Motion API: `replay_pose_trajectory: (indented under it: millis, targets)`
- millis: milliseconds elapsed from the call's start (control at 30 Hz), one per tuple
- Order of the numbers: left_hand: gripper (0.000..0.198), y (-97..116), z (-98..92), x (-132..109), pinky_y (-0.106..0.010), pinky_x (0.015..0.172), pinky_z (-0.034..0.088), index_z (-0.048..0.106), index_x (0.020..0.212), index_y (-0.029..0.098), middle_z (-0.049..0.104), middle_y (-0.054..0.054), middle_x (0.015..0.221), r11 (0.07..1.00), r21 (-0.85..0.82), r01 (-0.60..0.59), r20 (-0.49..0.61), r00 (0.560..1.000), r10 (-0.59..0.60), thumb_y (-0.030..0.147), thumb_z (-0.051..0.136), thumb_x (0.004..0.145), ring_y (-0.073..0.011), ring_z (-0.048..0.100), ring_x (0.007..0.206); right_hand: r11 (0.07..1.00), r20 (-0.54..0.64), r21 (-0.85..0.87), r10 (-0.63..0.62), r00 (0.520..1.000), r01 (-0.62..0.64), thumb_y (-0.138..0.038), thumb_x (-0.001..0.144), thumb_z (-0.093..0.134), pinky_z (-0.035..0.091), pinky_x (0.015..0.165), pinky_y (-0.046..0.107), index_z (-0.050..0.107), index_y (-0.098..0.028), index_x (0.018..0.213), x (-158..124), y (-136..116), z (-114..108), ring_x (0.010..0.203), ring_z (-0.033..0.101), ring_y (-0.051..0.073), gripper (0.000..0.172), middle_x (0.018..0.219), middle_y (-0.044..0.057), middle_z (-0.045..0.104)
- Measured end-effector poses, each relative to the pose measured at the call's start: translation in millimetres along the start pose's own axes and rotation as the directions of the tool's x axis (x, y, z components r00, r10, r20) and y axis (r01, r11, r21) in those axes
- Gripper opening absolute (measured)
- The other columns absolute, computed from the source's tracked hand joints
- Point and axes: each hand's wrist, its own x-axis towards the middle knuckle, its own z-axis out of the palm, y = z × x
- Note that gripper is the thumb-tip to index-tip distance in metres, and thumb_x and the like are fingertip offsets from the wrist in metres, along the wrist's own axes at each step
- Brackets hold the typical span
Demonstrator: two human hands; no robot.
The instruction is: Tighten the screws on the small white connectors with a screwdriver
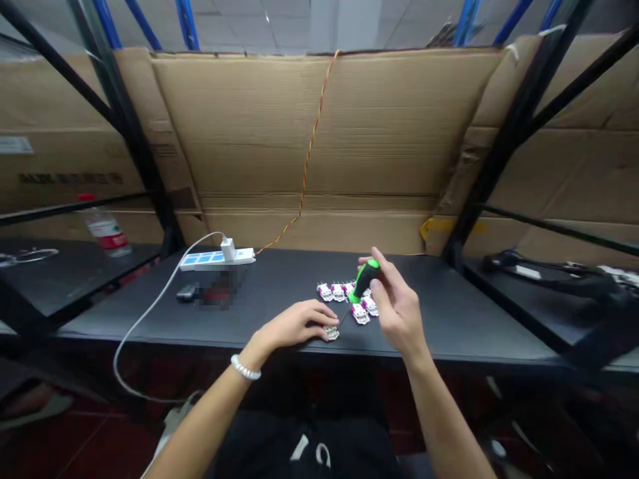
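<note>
My left hand (304, 322) rests on the dark tabletop, its fingers closed on a small white part (331, 332) near the front edge. A screwdriver (366, 280) with a green and black handle is gripped in my right hand (398, 307). Its thin shaft slants down and left, the tip at or very near the white part; whether it touches a screw is too small to tell. Just beyond and beside the screwdriver lie several white parts with purple pieces (338, 291), grouped together. The handle and my right fingers hide some of that group.
A white power strip (218, 259) with a plugged-in charger (227, 249) lies at the back left, its white cable (150, 319) looping over the front edge. Cardboard (319, 133) walls the back. Black metal posts (492, 166) stand on both sides. A red-capped bottle (107, 229) stands left.
</note>
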Motion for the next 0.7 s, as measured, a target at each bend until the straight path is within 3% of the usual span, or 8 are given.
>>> replay_pose_trajectory:
  millis: [67,200,267,400,567,700]
  targets:
    - [0.027,0.6,-0.1,-0.2,-0.034,0.11,0.051,0.081,0.12,0.025,0.076,-0.008,0.129,1.0,-0.008,0.003,-0.01,1.0,-0.003,0.039,0.073,0.098,-0.0233,0.071,0.12,1.0,0.022,0.005,-0.007,1.0,0.007,-0.032,0.107,0.051,0.054,0.105,0.048,0.053,-0.029,0.154,-0.3,-1.5,-1.0,0.122,0.065,0.028,0.048,0.135,0.011,0.066]
    - [0.027,2.3,-0.8,-0.1,-0.035,0.11,0.051,0.081,0.12,0.025,0.077,-0.009,0.128,1.0,-0.003,0.003,-0.005,1.0,-0.003,0.038,0.072,0.099,-0.0239,0.07,0.121,0.99,-0.101,-0.142,-0.009,0.995,-0.006,-0.037,0.093,0.075,0.059,0.085,0.041,0.067,-0.026,0.139,-1.0,-2.5,0.6,0.092,0.065,0.023,0.047,0.121,0.01,0.063]
    - [0.026,2.6,-1.1,0.0,-0.035,0.11,0.051,0.081,0.12,0.025,0.077,-0.009,0.128,1.0,0.0,0.002,-0.005,1.0,-0.002,0.037,0.073,0.099,-0.024,0.071,0.12,0.993,-0.079,-0.114,0.002,0.997,-0.011,-0.034,0.098,0.069,0.058,0.09,0.042,0.062,-0.027,0.146,-1.5,-1.2,1.7,0.094,0.066,0.022,0.048,0.12,0.01,0.064]
    - [0.027,1.7,-0.8,-0.2,-0.036,0.11,0.051,0.081,0.121,0.026,0.077,-0.009,0.129,1.0,0.0,0.004,-0.011,1.0,-0.004,0.036,0.074,0.098,-0.0238,0.071,0.118,1.0,0.037,0.011,-0.014,0.999,0.013,-0.031,0.107,0.05,0.053,0.107,0.047,0.046,-0.028,0.159,-2.0,-1.2,2.4,0.121,0.065,0.027,0.052,0.134,0.011,0.065]
    - [0.026,2.2,-0.2,0.2,-0.035,0.111,0.05,0.081,0.12,0.025,0.077,-0.009,0.128,1.0,-0.002,0.0,-0.011,1.0,0.0,0.036,0.074,0.098,-0.0237,0.07,0.12,0.991,-0.095,-0.127,-0.043,0.994,0.031,-0.036,0.095,0.074,0.058,0.085,0.04,0.066,-0.026,0.14,-2.0,-5.1,4.1,0.097,0.065,0.024,0.047,0.122,0.01,0.063]
    - [0.025,4.1,-0.4,0.9,-0.035,0.11,0.051,0.082,0.119,0.026,0.077,-0.009,0.128,1.0,0.009,0.003,0.003,1.0,-0.003,0.037,0.073,0.098,-0.0239,0.07,0.119,1.0,0.03,0.016,-0.026,0.999,0.026,-0.029,0.107,0.051,0.055,0.101,0.045,0.05,-0.027,0.156,-3.1,-5.2,3.8,0.113,0.066,0.025,0.049,0.13,0.011,0.066]
